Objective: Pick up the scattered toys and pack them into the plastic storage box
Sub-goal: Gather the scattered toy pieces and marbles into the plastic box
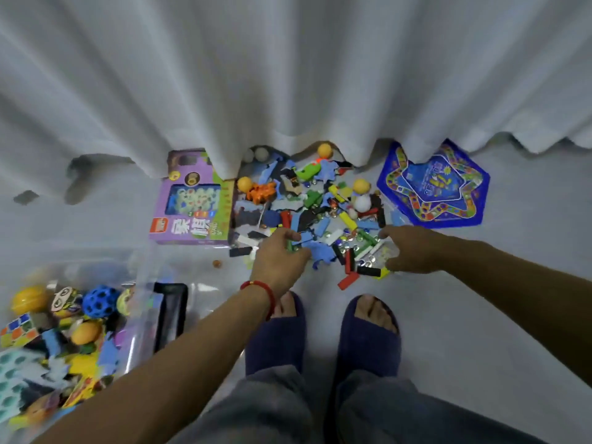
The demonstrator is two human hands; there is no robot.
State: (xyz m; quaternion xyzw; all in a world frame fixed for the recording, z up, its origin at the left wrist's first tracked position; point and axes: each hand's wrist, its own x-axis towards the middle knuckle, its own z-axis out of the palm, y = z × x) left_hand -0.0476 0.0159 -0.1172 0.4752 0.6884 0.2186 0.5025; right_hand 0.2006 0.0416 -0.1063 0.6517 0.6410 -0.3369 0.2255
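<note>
Nearest to us are our own feet in dark blue slippers (322,331), planted just short of the toy pile (315,213), which puts both arms within reach of it. The pile lies on the pale floor (480,315) against the foot of the white curtain (288,75): blue foam pieces, red, black, yellow and green blocks, glass beads, a few orange balls and an orange figure, all mixed.

Our left hand (280,257), a red bracelet (261,291) at its wrist, is down on the near edge of the pile with fingers curled round a small clutch of pieces; something green shows between them, though we cannot tell exactly what. Our right hand (413,249) sits at the pile's right edge, fingers spread and loosely bent over beads and blocks, holding nothing that we can see. We judge the two hands are set on either side to rake the loose bits together.

The clear plastic storage box (137,315) stands at our left, already partly filled with balls, a puzzle cube and foam shapes, near enough for a short carry.

Further out, a purple game box (192,203) lies just left of the pile, and a blue game mat (435,187) right of it. The curtain hem drapes over the far toys and may hide some.
</note>
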